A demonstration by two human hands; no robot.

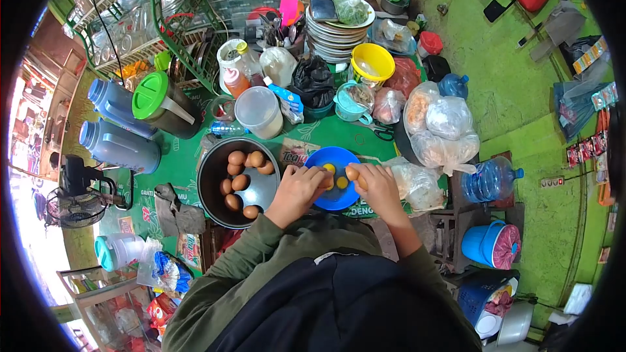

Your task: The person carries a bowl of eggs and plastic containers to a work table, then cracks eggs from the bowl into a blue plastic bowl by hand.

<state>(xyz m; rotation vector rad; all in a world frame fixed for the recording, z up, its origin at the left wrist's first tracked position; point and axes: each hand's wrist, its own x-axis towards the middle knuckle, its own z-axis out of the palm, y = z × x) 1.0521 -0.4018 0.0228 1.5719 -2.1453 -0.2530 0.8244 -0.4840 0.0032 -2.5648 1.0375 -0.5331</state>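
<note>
A blue bowl [333, 203] with egg yolks in it stands at the table's front edge. Over its left rim, my left hand [298, 190] has its fingers closed round a brown egg or piece of shell [325, 181]. On the right rim side, my right hand [377, 186] holds a brown egg or shell [353, 173] in its fingertips. Whether either shell is whole cannot be made out. To the left of the bowl is a large metal pot [204, 186] with several brown eggs [240, 182] inside.
Behind the bowl stand a white lidded tub [259, 113], a teal cup [353, 102], a yellow basin [372, 62] and stacked plates [336, 40]. Filled plastic bags [443, 130] lie to the right. Blue flasks [120, 146] and a fan [81, 195] are at the left.
</note>
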